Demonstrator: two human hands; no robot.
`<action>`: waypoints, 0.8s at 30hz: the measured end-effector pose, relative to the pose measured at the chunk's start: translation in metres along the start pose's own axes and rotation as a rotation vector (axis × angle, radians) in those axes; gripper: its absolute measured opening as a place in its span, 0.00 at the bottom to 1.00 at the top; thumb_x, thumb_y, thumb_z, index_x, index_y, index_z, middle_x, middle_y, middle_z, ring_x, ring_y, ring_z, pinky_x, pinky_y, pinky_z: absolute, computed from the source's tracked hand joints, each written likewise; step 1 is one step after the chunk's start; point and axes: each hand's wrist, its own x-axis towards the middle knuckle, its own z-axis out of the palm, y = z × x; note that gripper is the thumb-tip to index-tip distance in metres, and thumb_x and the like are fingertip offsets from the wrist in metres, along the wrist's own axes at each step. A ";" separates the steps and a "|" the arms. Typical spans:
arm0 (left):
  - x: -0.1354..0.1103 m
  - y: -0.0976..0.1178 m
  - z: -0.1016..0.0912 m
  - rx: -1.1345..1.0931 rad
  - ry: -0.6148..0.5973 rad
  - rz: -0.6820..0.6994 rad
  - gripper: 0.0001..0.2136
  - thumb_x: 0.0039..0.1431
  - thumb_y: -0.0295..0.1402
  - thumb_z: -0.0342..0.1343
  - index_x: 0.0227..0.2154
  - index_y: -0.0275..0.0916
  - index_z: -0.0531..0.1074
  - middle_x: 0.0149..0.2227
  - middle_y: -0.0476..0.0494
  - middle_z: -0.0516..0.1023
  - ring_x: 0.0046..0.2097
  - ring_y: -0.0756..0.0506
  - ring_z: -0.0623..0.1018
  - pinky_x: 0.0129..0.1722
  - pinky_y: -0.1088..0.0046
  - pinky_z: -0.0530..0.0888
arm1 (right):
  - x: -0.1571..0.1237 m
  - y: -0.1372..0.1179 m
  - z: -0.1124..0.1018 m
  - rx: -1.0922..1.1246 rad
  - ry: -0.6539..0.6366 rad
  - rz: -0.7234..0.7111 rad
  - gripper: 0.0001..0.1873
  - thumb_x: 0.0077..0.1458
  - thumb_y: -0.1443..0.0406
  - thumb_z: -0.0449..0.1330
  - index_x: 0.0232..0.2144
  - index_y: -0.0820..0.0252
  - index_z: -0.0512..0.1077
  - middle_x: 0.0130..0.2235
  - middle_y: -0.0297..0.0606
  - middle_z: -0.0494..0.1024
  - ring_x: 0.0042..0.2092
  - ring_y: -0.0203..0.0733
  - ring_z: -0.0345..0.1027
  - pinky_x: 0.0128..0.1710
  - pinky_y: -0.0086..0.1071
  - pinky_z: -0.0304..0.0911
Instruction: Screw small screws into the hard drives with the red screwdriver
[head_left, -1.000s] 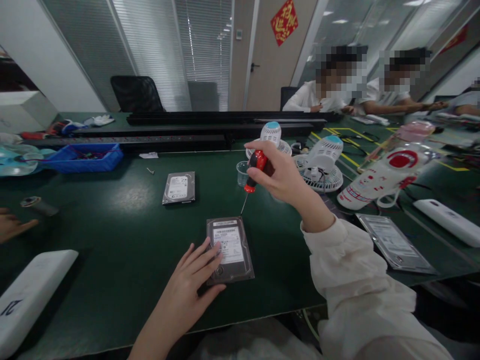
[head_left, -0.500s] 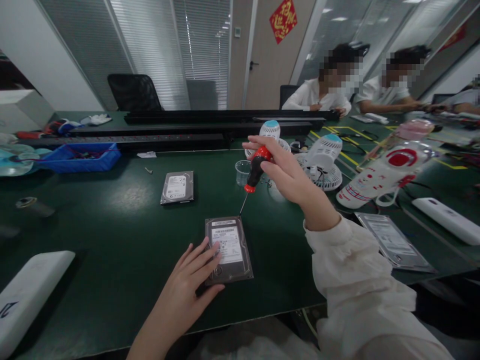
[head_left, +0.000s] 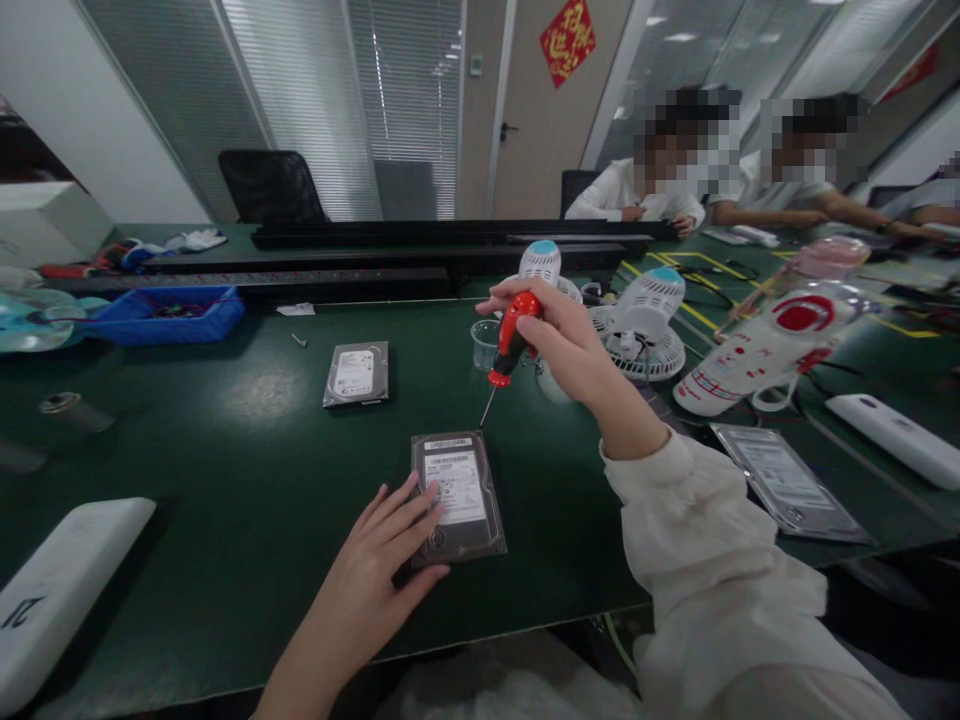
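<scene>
A grey hard drive (head_left: 459, 497) with a white label lies flat on the green table (head_left: 225, 480) in front of me. My left hand (head_left: 382, 560) rests open on its near left corner, fingers spread over the edge. My right hand (head_left: 559, 340) is closed round the red and black handle of a screwdriver (head_left: 507, 348). The thin shaft slants down and its tip meets the drive's far right corner.
A second hard drive (head_left: 358, 374) lies further back. A small clear cup (head_left: 485, 345), two white fans (head_left: 645, 325), a white and red bottle (head_left: 765, 350) and a bagged drive (head_left: 784, 483) sit to the right. A blue bin (head_left: 169, 315) and a white block (head_left: 60, 590) are left. People sit at the far right.
My right hand has turned the screwdriver handle slightly between its fingers. The hand at the far left edge has gone out of view. The drive and my left hand stay put.
</scene>
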 end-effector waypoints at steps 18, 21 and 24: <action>0.000 0.000 0.000 -0.007 0.007 0.002 0.29 0.68 0.30 0.64 0.70 0.49 0.68 0.71 0.40 0.73 0.73 0.31 0.70 0.67 0.31 0.72 | 0.000 -0.007 -0.003 -0.089 -0.017 -0.019 0.18 0.68 0.55 0.61 0.55 0.55 0.71 0.41 0.36 0.80 0.37 0.42 0.71 0.40 0.39 0.69; 0.000 0.000 0.000 0.002 0.002 -0.003 0.29 0.68 0.30 0.64 0.70 0.48 0.68 0.71 0.39 0.73 0.73 0.31 0.70 0.67 0.31 0.72 | 0.001 -0.007 -0.003 -0.235 0.054 -0.060 0.18 0.64 0.50 0.66 0.47 0.54 0.74 0.36 0.33 0.76 0.32 0.39 0.66 0.36 0.37 0.65; 0.001 0.000 0.001 0.016 0.005 0.013 0.28 0.67 0.30 0.64 0.69 0.47 0.69 0.70 0.38 0.74 0.72 0.30 0.71 0.66 0.32 0.73 | 0.001 -0.008 -0.005 -0.278 -0.004 -0.073 0.18 0.65 0.49 0.63 0.47 0.55 0.72 0.39 0.35 0.78 0.34 0.40 0.66 0.37 0.37 0.64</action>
